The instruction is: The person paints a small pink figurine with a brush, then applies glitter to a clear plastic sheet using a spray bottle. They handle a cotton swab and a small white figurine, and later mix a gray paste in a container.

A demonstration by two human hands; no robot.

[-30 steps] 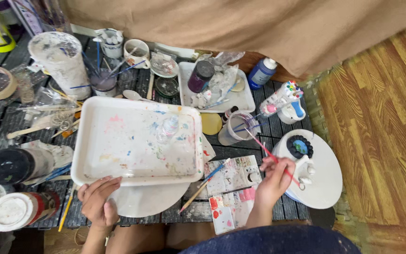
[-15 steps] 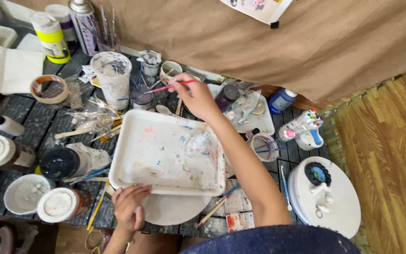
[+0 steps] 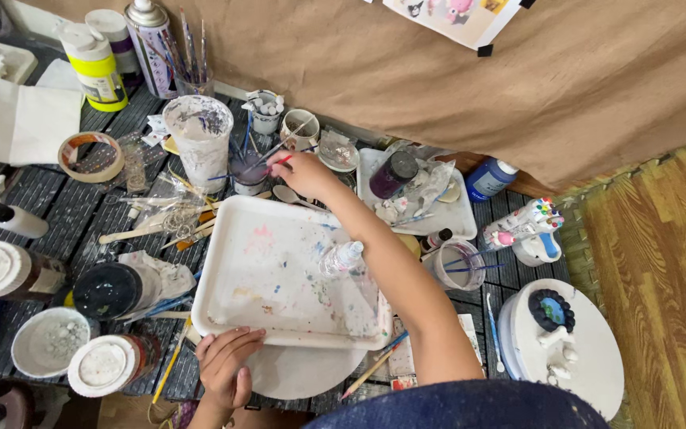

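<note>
At twelve o'clock of the paint-smeared white rectangular plastic tray (image 3: pixel 279 278), the right hand (image 3: pixel 305 173) reaches across the tray's far edge, fingers pinched on a thin red-handled paintbrush (image 3: pixel 273 163) whose tip dips into a small clear cup of purplish water (image 3: pixel 248 173). That cup sits tight between a tall paint-crusted white plastic tub (image 3: pixel 198 141) at nine o'clock of it and a white ceramic mug (image 3: pixel 299 127) at one o'clock, with little free room around it. The left hand (image 3: pixel 228 367) rests at six o'clock of the tray, fingers curled loosely over its near rim, touching it and a round white plate (image 3: pixel 299 373) that pokes out beneath. A small clear plastic bottle (image 3: pixel 341 258) lies on the tray just beside the right forearm. At three o'clock, well apart, a white round turntable (image 3: pixel 589 357) carries a small blue and white clay piece (image 3: pixel 553 311). Jars and lids crowd the tray's nine o'clock side.
</note>
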